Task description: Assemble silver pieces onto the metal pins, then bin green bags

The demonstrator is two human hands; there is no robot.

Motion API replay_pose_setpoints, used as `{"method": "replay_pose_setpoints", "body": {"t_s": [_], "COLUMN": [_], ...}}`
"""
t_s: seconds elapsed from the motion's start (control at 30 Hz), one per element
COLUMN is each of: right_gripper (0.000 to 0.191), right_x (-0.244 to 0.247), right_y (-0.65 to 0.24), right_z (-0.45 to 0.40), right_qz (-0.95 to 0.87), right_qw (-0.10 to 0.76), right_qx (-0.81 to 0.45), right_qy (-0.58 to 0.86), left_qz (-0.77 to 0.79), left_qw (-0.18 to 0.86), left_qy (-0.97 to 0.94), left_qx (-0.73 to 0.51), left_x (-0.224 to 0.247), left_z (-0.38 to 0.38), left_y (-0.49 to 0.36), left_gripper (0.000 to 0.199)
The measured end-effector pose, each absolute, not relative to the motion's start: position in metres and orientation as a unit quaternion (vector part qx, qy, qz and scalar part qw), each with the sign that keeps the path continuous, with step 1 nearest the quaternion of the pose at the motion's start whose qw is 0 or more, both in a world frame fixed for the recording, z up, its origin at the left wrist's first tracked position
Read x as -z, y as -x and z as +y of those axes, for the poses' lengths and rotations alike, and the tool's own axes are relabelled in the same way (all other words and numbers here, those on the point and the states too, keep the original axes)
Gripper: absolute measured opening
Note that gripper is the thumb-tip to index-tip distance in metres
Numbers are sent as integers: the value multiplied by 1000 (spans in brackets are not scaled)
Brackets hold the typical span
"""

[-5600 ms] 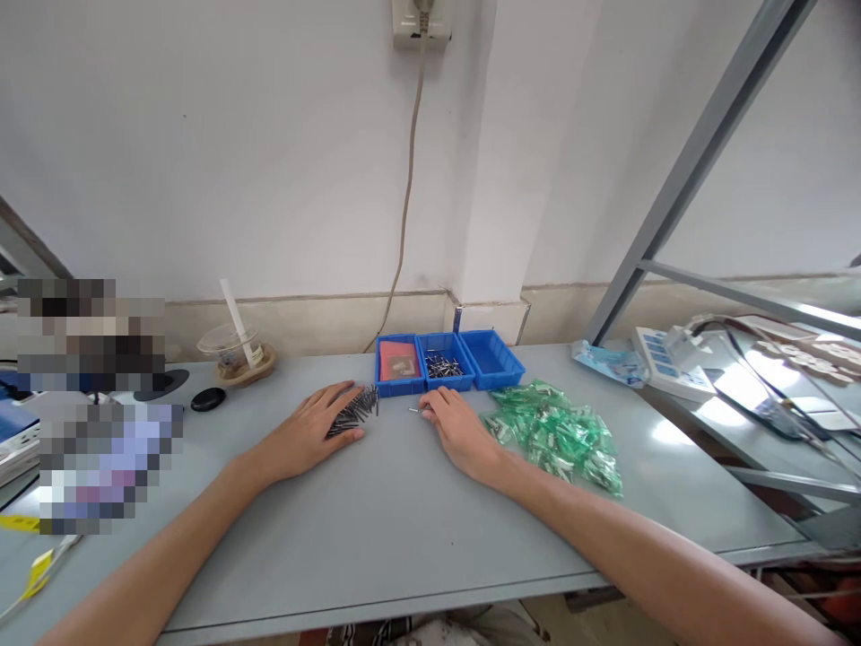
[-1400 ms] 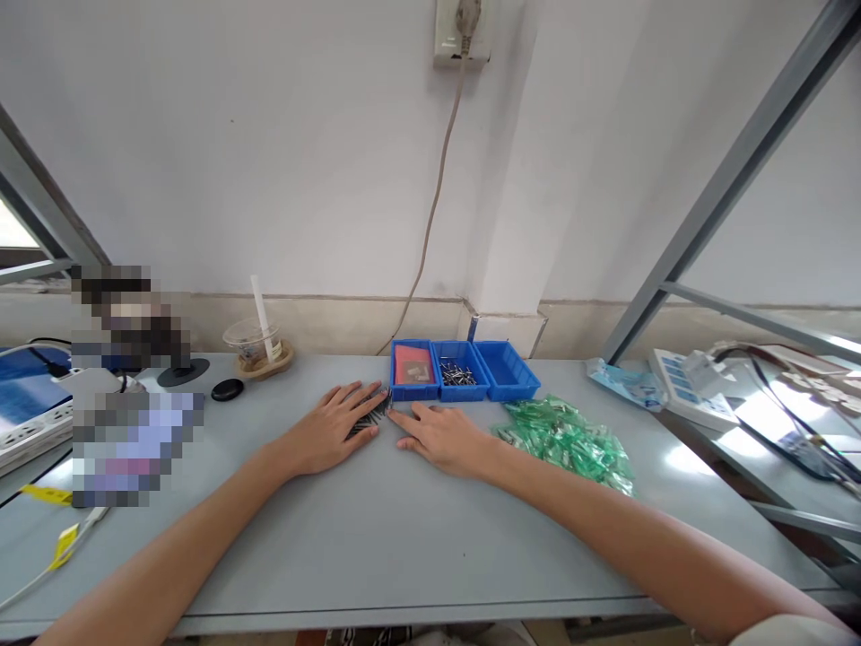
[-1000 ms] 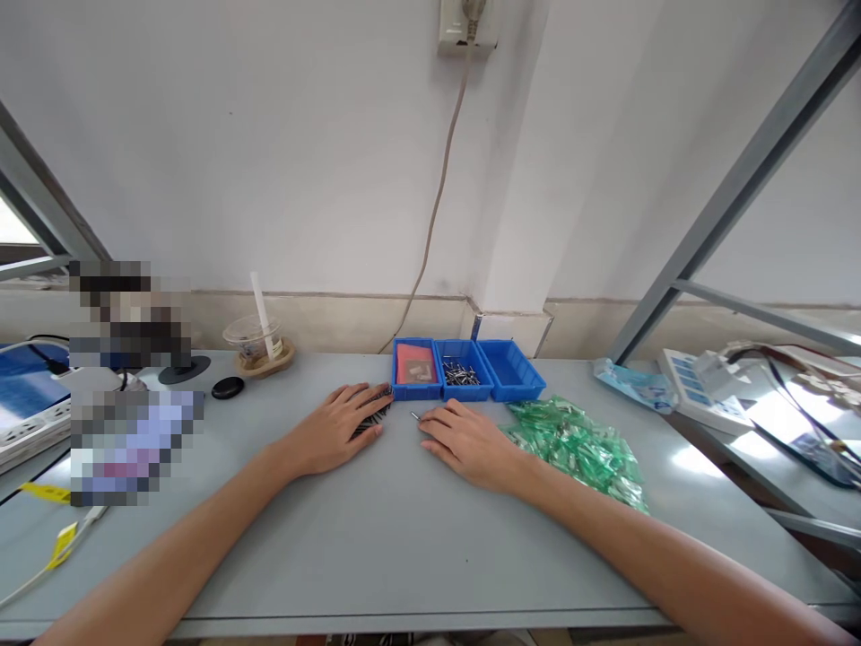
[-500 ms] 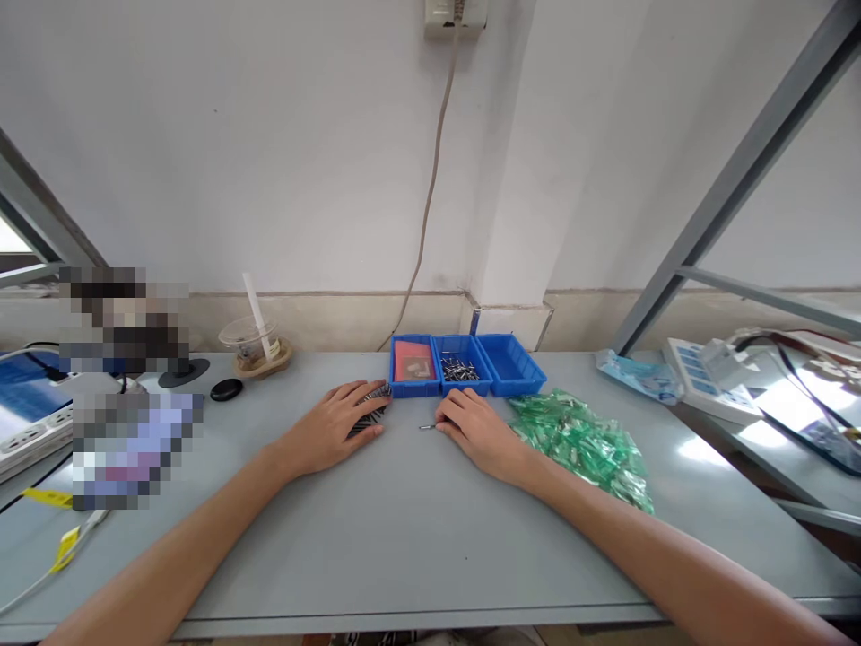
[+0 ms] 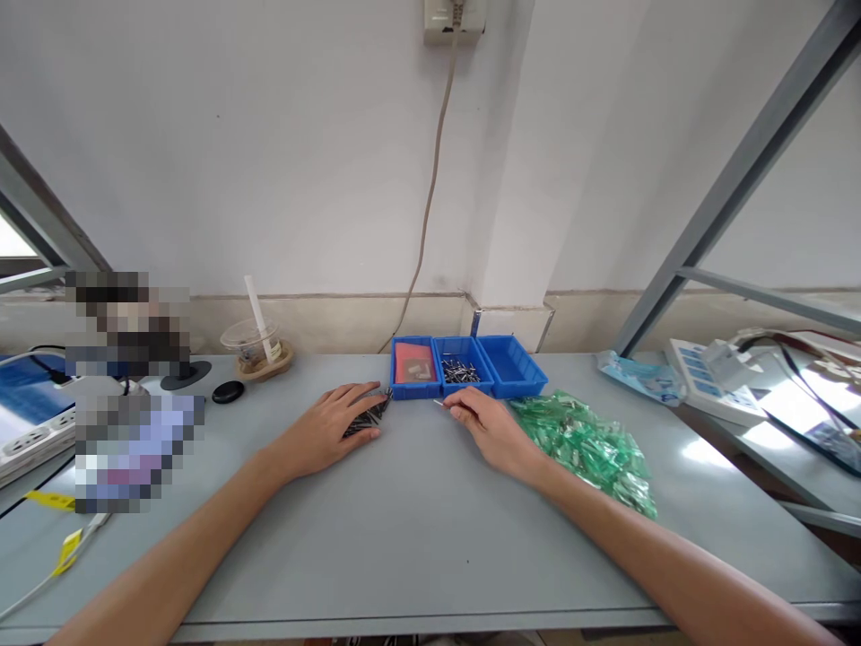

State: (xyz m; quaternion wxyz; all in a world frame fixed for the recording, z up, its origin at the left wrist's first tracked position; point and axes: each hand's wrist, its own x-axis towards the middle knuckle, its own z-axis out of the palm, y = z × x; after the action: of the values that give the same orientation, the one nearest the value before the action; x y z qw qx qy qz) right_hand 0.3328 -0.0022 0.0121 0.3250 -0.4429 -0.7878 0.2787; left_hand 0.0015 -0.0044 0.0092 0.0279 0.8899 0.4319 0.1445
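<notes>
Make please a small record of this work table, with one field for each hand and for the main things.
left hand: spread flat over the dark metal pins; left hand at
right hand: pinches a small thin piece at the fingertips
left blue bin: holds a red packet
middle blue bin: holds loose metal parts
right blue bin: beside the middle one
green plastic bags: heaped beside the right forearm
farther left: black round object, clear cup with white straw
</notes>
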Motion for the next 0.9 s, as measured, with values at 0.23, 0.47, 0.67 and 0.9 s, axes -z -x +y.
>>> {"method": "replay_pose_setpoints", "body": {"t_s": [0.23,0.47,0.67,0.9], "right_gripper": [20,18,25,34], "right_x": [-9,-9,-11,-18], "right_y": [-329,-333,-333,-331], "right_z": [-3,-1,-1,-3], "right_qz": [-715,-689,-667,-618], "right_qw": [395,449,460,483], "right_qx": [-387,-364,-409,-457], "right_qy": [429,437,419,420], "left_qz": [462,475,472,473], "left_qw": [67,63,54,58], "left_qy": [-872,-867,-868,-869], "left_qx": [-145,-138,-144,-136], "left_x": [-16,-10,-7,-9], "left_z": [-7,-2,-1,-1], "left_y": [6,11,13,13], "left_gripper": [63,73,74,72]}}
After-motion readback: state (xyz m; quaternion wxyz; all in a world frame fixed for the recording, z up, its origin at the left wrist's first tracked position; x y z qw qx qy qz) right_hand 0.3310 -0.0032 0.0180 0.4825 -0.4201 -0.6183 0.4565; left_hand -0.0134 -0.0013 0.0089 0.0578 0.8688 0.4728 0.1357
